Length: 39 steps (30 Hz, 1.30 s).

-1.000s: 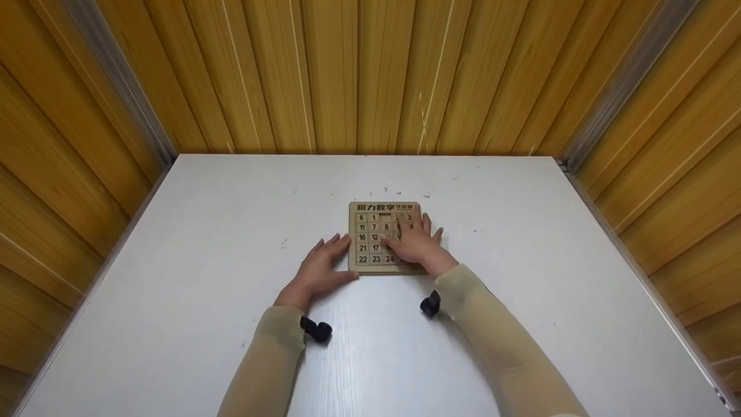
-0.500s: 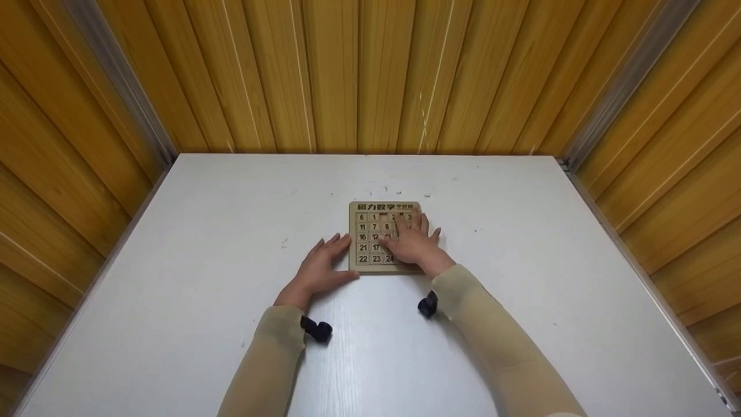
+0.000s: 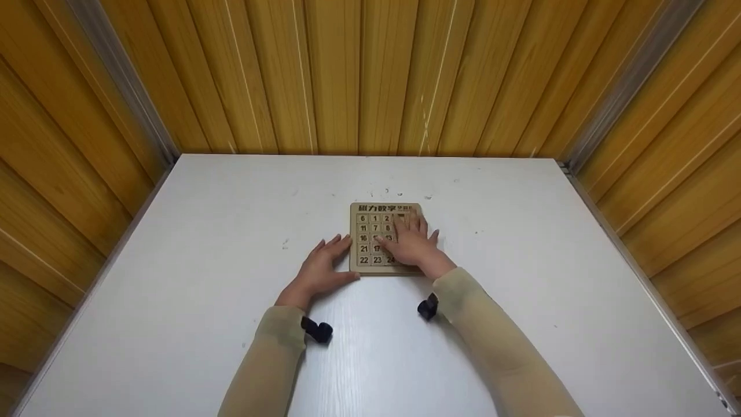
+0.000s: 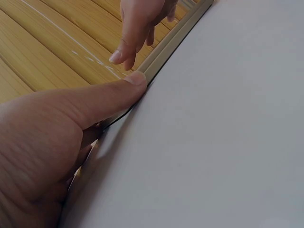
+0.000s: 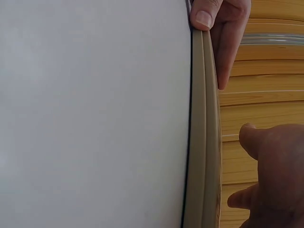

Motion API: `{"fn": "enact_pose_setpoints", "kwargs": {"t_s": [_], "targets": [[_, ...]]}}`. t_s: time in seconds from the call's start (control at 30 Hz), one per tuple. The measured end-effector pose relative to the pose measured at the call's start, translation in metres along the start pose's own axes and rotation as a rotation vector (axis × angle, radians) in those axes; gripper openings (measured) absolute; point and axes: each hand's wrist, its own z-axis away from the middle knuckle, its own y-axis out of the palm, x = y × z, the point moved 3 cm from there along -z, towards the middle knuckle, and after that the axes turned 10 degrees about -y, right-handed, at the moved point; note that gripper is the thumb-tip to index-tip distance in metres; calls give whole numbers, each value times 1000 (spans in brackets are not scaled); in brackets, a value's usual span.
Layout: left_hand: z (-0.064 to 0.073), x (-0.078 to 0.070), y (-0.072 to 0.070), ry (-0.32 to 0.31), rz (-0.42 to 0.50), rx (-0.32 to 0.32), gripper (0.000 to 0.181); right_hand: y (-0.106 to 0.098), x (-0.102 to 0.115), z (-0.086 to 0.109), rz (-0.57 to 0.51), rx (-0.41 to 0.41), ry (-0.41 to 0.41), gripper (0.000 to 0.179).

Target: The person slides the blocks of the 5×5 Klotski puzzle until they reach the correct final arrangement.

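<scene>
A wooden number slide puzzle lies flat on the white table, its numbered tiles in rows under a dark printed heading. My left hand holds its near left corner, fingers along the left side and thumb on the near edge; the left wrist view shows that thumb against the rim. Over the right half of the puzzle spreads my right hand, index fingertip at the top row beside a dark gap right of the 2 tile. It hides several tiles on that side.
The white table surrounds the puzzle, with small marks on its surface behind it. Wood-patterned panels stand along the back and both sides. A small black camera sits on each wrist.
My right index finger has pushed the 2 tile left into the gap after the 1, so the gap now lies to its right. The left hand stays in place.
</scene>
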Motion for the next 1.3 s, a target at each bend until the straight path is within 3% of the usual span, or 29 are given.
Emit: {"fn": "enact_pose_setpoints", "kwargs": {"t_s": [0.23, 0.43, 1.03, 1.3], "targets": [[1, -1, -1, 20, -1, 10, 90, -12, -22, 9, -2, -14, 59, 87], [1, 0, 0, 22, 3, 10, 90, -13, -26, 10, -17, -8, 76, 87], [-1, 1, 2, -20, -14, 4, 90, -1, -13, 2, -3, 8, 36, 85], [-1, 2, 2, 7, -14, 4, 90, -7, -18, 24, -25, -17, -39, 86]]}}
